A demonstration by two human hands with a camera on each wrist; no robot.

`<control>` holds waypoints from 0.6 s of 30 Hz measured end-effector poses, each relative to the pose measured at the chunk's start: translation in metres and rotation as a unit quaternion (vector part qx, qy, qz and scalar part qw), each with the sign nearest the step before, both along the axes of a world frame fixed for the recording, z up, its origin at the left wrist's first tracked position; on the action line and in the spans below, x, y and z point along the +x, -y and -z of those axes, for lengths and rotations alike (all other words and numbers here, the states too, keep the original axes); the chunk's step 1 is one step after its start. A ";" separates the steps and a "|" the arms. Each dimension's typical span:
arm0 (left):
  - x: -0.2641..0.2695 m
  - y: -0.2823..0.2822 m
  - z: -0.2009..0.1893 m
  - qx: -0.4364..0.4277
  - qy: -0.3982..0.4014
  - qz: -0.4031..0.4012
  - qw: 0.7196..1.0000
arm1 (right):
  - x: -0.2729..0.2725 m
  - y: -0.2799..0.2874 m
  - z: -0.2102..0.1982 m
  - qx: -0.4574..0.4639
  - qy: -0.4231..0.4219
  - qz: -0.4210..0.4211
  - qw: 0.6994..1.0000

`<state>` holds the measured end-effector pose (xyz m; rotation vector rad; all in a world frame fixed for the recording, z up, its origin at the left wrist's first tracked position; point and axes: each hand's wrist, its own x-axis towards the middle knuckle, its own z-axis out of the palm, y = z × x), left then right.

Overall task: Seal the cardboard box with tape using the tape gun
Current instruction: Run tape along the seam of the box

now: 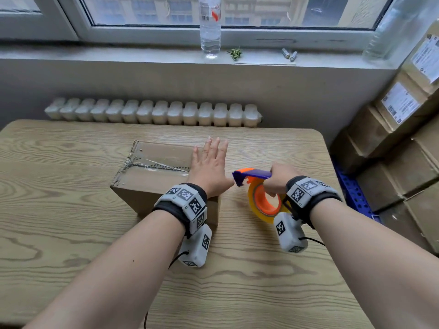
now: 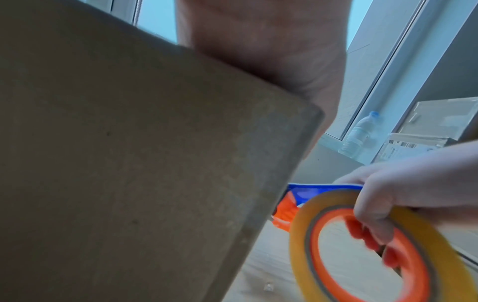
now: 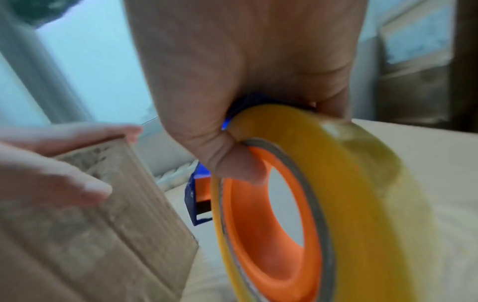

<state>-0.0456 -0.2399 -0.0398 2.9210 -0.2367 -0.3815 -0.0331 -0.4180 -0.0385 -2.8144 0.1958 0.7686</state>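
A brown cardboard box (image 1: 152, 176) sits on the wooden table (image 1: 71, 233), its top seam covered by clear tape. My left hand (image 1: 210, 162) lies flat on the right end of the box top, fingers straight. To the right of the box, my right hand (image 1: 279, 179) grips the tape gun (image 1: 259, 193), a blue and orange frame with a yellowish tape roll (image 3: 362, 204). Its blue nose points at the box's right edge, just beside my left thumb. In the left wrist view the box side (image 2: 129, 163) fills the left, with the tape roll (image 2: 362, 245) at lower right.
Stacked cardboard cartons (image 1: 399, 150) stand to the right of the table. A blue crate (image 1: 354, 191) is wedged between them and the table. A radiator (image 1: 152, 112) runs behind the table. On the windowsill stand a water bottle (image 1: 210, 27) and small items.
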 end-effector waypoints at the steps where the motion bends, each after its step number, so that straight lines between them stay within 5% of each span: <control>1: 0.001 -0.001 -0.001 -0.014 0.002 0.000 1.000 | 0.002 0.003 0.005 0.019 -0.015 0.030 0.999; 5: 0.005 -0.013 -0.006 -0.082 0.042 -0.011 0.996 | 0.009 0.010 0.026 0.066 -0.057 0.107 0.990; 9: 0.007 -0.048 -0.009 -0.053 0.053 -0.067 0.995 | 0.017 0.010 0.037 0.067 -0.057 0.115 0.989; 14: 0.009 -0.098 -0.008 -0.002 0.017 -0.168 0.986 | 0.027 -0.008 0.023 0.016 -0.012 0.064 0.998; 18: 0.007 -0.120 -0.012 -0.011 -0.017 -0.203 0.979 | 0.029 -0.061 -0.011 0.107 0.041 0.058 0.992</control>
